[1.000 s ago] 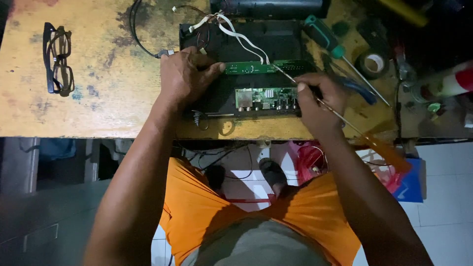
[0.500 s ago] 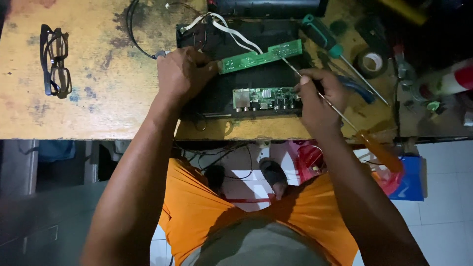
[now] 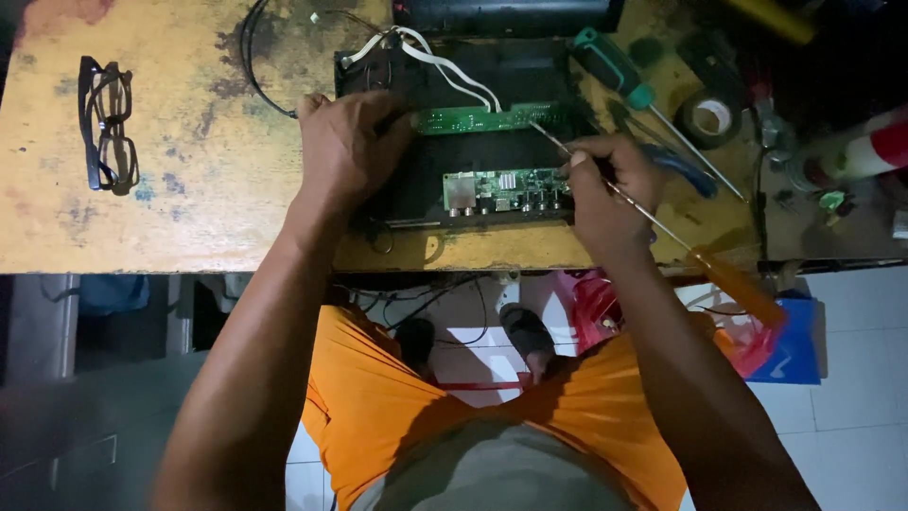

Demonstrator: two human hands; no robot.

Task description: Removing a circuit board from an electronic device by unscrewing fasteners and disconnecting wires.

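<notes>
An open black device case (image 3: 530, 71) lies on a worn yellow wooden table (image 3: 189, 218). Inside it are a narrow green circuit strip (image 3: 492, 119) with white wires (image 3: 445, 61) attached and a larger green board (image 3: 506, 192) with connectors. My left hand (image 3: 350, 151) rests on the case's left part, fingers at the strip's left end. My right hand (image 3: 605, 194) grips the metal shaft of a long screwdriver with an orange handle (image 3: 738, 284). Its tip (image 3: 534, 126) touches the narrow strip.
Black-framed glasses (image 3: 106, 123) lie at the table's left. A green-handled screwdriver (image 3: 610, 66), a tape roll (image 3: 711, 115), a blue-handled tool (image 3: 681, 166) and a red-and-white cylinder (image 3: 861, 151) crowd the right side. A black cable (image 3: 255, 66) loops behind my left hand.
Half a second ago the narrow green strip was tilted with its right end raised; now it lies level in the case. Both hands stay in nearly the same places.
</notes>
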